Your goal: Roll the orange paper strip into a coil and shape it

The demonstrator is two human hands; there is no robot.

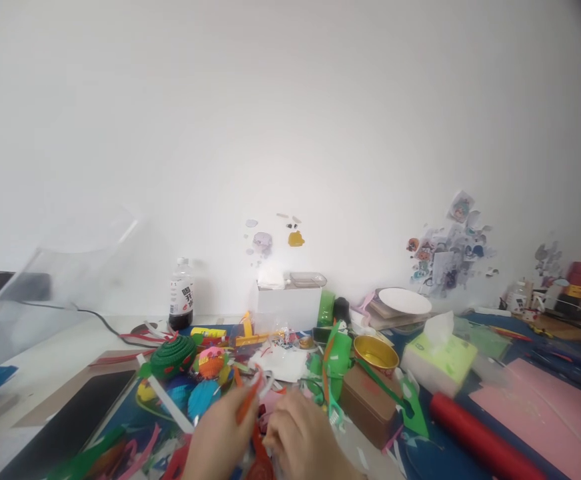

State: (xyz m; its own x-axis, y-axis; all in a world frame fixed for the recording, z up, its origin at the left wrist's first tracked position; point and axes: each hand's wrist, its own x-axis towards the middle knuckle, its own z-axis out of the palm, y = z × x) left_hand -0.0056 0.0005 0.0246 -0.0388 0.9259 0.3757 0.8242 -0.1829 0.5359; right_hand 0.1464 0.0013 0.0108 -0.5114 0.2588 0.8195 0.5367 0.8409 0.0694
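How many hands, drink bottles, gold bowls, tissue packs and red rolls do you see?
2 hands: left hand, right hand
1 drink bottle
1 gold bowl
1 tissue pack
1 red roll
Total: 6

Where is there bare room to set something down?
Pale tabletop at left, between black cable and dark board; the pink sheet beyond the red roll. Crowded with scraps around left hand and right hand.
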